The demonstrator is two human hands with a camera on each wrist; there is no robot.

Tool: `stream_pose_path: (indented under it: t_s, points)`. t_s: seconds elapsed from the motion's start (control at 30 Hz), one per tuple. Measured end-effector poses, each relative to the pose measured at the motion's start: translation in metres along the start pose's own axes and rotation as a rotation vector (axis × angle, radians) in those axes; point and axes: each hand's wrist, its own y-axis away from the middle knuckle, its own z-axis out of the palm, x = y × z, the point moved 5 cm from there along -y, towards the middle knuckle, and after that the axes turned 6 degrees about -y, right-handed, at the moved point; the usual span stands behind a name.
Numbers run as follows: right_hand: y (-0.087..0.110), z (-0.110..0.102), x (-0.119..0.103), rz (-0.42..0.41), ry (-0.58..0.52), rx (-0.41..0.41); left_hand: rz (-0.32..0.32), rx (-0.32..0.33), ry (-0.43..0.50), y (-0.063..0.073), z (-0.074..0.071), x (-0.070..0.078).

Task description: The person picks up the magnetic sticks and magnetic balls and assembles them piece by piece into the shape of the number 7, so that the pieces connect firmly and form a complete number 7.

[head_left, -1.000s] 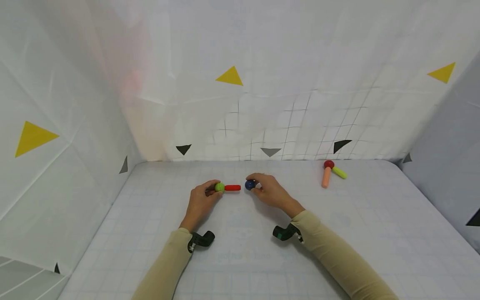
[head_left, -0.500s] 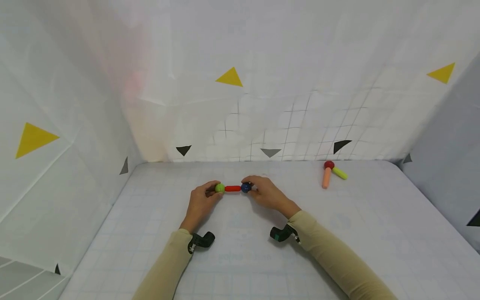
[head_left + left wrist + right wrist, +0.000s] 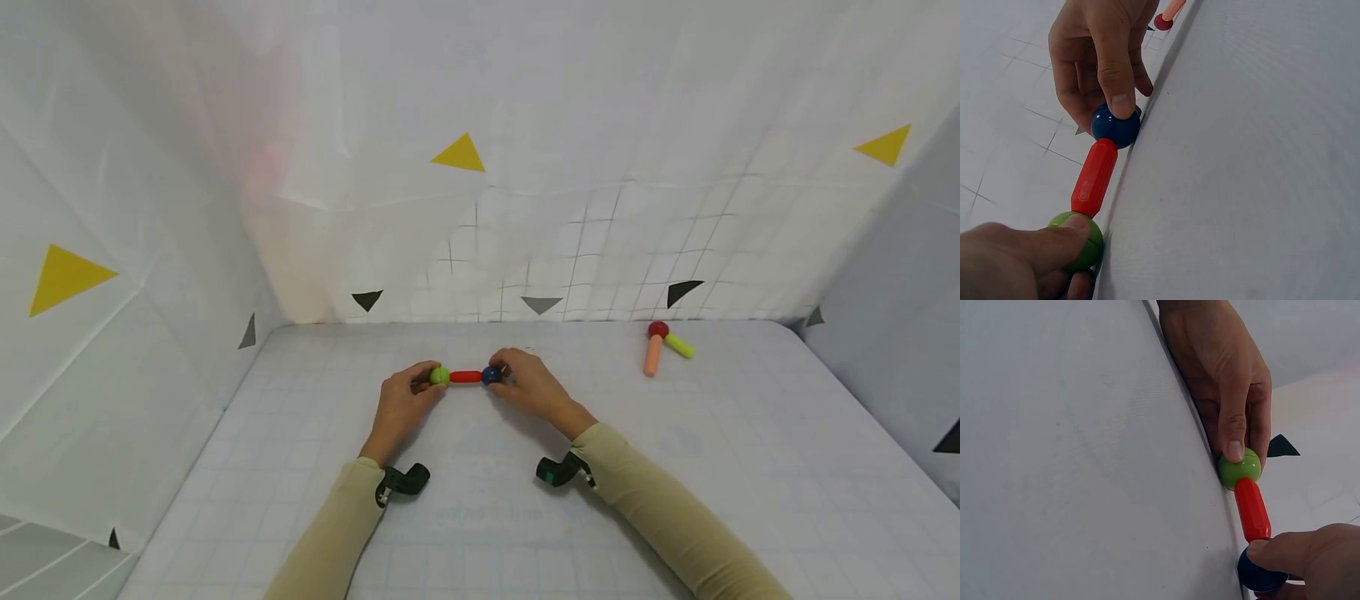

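While a green ball (image 3: 440, 376) was pinched by the left grip (image 3: 401, 406), a blue ball (image 3: 491, 375) was pinched by the right grip (image 3: 531, 388). Both were touched by a red rod (image 3: 466, 377) between.

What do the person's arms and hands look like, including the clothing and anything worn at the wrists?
The person wears a long, plain, khaki fabric left sleeve and matching right sleeve, plus a dark, bent, tube-like left wrist device and a similar right wrist device, the latter with a small green mark. The left hand and right hand wear no gloves.
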Motion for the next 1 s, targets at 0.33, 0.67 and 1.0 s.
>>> stream_pose_path:
  t_s: [0.33, 0.67, 1.0]
  points:
    - [0.002, 0.0, 0.0, -0.024, -0.002, -0.025, -0.008, 0.002, -0.006, 0.001, 0.0, -0.001]
    - [0.002, 0.0, 0.002, 0.001, -0.006, -0.037, -0.016, 0.002, -0.007, 0.0, 0.001, -0.001]
    - [0.009, -0.012, 0.01, 0.056, 0.004, -0.022, 0.004, 0.007, -0.003, 0.0, -0.001, 0.001]
